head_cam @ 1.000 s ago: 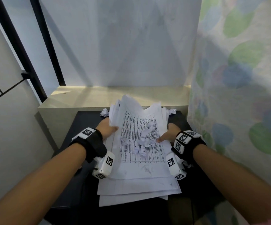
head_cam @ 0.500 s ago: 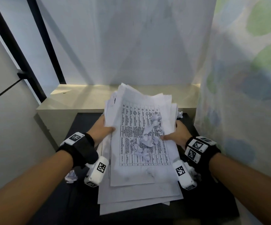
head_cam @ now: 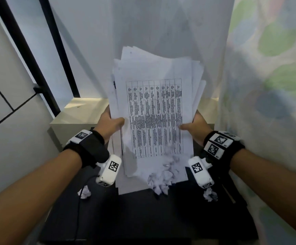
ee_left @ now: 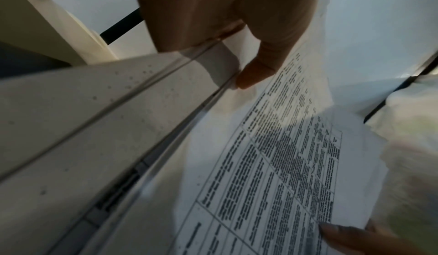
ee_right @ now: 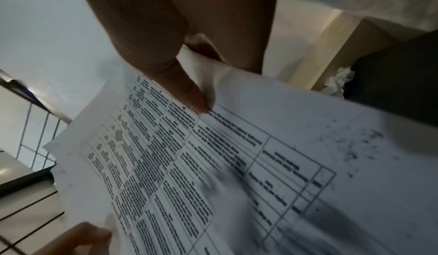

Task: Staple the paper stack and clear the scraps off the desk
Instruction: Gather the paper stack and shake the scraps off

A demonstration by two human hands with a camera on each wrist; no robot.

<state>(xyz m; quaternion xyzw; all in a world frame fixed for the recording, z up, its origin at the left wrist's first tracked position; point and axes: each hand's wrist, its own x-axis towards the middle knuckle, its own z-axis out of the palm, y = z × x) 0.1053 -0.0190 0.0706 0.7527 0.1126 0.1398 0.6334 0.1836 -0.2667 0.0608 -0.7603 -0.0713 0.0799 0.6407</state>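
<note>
**Now both hands have the stack tipped up**

Up in front of you stands the paper stack (head_cam: 154, 110), raised off the black desk (head_cam: 143, 218) and tilted steeply, its far edge high against the wall, its near edge low over the desktop. The top sheet shows a printed table. Your left hand (head_cam: 111, 123) clamps the left edge, thumb laid across the front and fingers hidden behind the sheets; the left wrist view shows that thumb pressing the paper edge. Your right hand (head_cam: 195, 129) mirrors it on the right edge, thumb on the printed face, fingers wrapped behind. Both forearms reach forward, wrists level with each other. Crumpled scraps (head_cam: 163, 177) bunch at the stack's lower edge. Another scrap (head_cam: 84, 192) lies on the desk under your left wrist, and one more (head_cam: 210, 195) under your right.
</note>
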